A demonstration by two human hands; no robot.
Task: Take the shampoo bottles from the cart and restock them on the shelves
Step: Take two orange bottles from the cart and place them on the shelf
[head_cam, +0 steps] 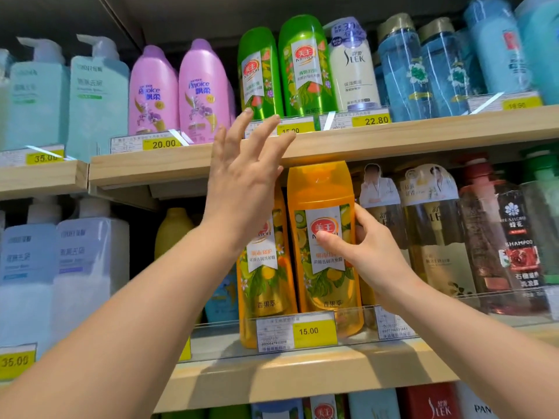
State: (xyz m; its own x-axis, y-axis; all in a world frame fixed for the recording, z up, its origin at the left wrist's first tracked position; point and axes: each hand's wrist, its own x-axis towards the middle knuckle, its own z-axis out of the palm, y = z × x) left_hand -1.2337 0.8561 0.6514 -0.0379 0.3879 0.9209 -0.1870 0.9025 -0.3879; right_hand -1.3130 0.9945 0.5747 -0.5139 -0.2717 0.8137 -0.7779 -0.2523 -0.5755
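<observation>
An orange shampoo bottle (325,225) stands upright on the middle shelf (302,364), behind the clear front rail and the 15.00 price tag. My right hand (363,255) grips it, thumb on the front label and fingers round its right side. A second orange bottle (263,267) stands just to its left, partly hidden by my left wrist. My left hand (242,173) is raised with fingers spread and straight, its fingertips at the front edge of the upper shelf (423,134), holding nothing. The cart is out of view.
Two green bottles (287,68), pink Rejoice bottles (178,92) and blue bottles (423,68) fill the upper shelf. Clear amber bottles (435,231) stand right of the orange ones, white pump bottles (60,267) far left. More bottles show on the shelf below.
</observation>
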